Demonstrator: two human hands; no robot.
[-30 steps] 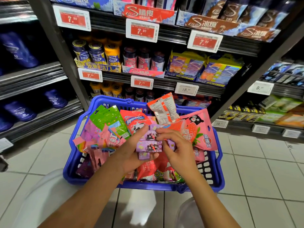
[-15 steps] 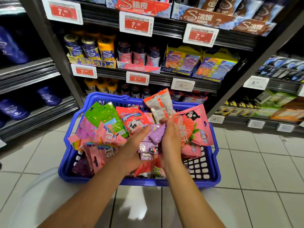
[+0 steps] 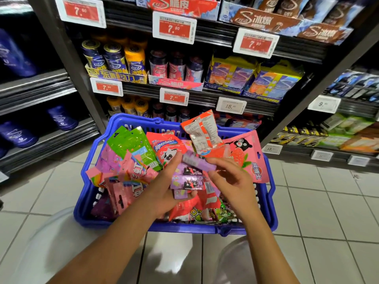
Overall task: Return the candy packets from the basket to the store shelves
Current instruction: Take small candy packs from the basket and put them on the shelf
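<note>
Packet: slim lilac foil candy packet [image 3: 196, 160], above the blue plastic basket [image 3: 270, 203], centre.
Right hand [image 3: 229, 179]: fingertips pinch packet's right end, packet at its 11 o'clock.
Left hand [image 3: 164, 187]: thumb and fingers clasp stacked purple candy packets [image 3: 187, 182], fingertip touching lilac packet's left end.

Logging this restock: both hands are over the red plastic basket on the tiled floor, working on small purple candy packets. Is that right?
Not quite: the head view shows a blue plastic basket, not red. The rest holds: left hand and right hand are over it on the tiled floor, handling small purple candy packets.
</note>
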